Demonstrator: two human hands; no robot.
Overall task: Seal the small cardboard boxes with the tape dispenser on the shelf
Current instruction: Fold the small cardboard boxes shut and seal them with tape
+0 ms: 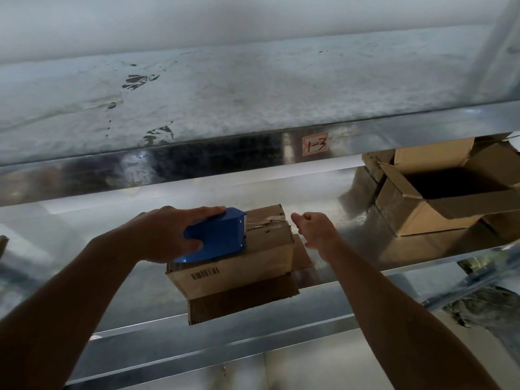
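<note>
I see a blue tape dispenser [216, 235], a brown cardboard box [239, 266] with a black barcode [204, 274], and a silvery shelf [351, 266].

A dusty, stained upper shelf surface [225, 88] fills the top of the view, grey-white with dark smears toward its left. Its shiny metal front beam [197, 167] runs across the frame, and a small label [315, 144] with red print and a handwritten "1-3" is stuck on it, right of centre. At the bottom right, below the lower shelf's edge, lies a patch of rough, mottled ground [484, 305], too blurred to tell more.
</note>
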